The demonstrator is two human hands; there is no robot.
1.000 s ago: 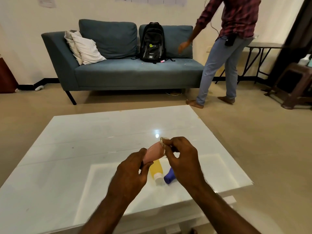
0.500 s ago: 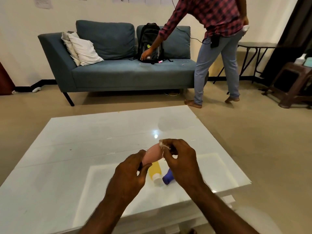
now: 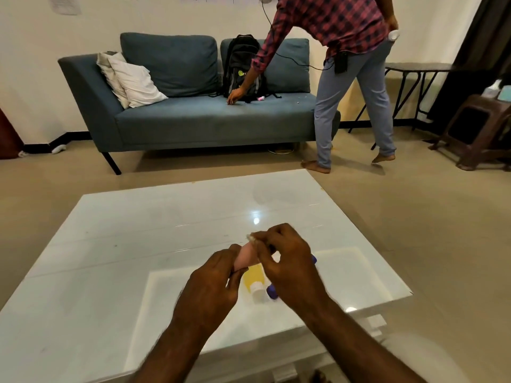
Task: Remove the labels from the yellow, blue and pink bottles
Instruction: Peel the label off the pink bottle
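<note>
My left hand (image 3: 214, 283) grips the lower end of a pink bottle (image 3: 246, 257) held above the white table (image 3: 116, 244). My right hand (image 3: 284, 261) pinches a pale label (image 3: 252, 237) at the bottle's upper end, partly peeled up. Below the hands a yellow bottle (image 3: 253, 276) with a white cap lies on the table. Beside it lies a blue bottle (image 3: 272, 291), mostly hidden behind my right hand, with only its ends showing.
A person in a plaid shirt (image 3: 340, 31) bends over a blue sofa (image 3: 193, 117), reaching near a black backpack (image 3: 243, 64). Two white pillows (image 3: 130, 78) lean at the sofa's left. A brown stool (image 3: 475, 128) and a dark side table (image 3: 414, 70) stand at right.
The person in the background has bent further over the sofa, the hand moving down to the seat. My hands stay on the pink bottle, with the label pinched as before.
</note>
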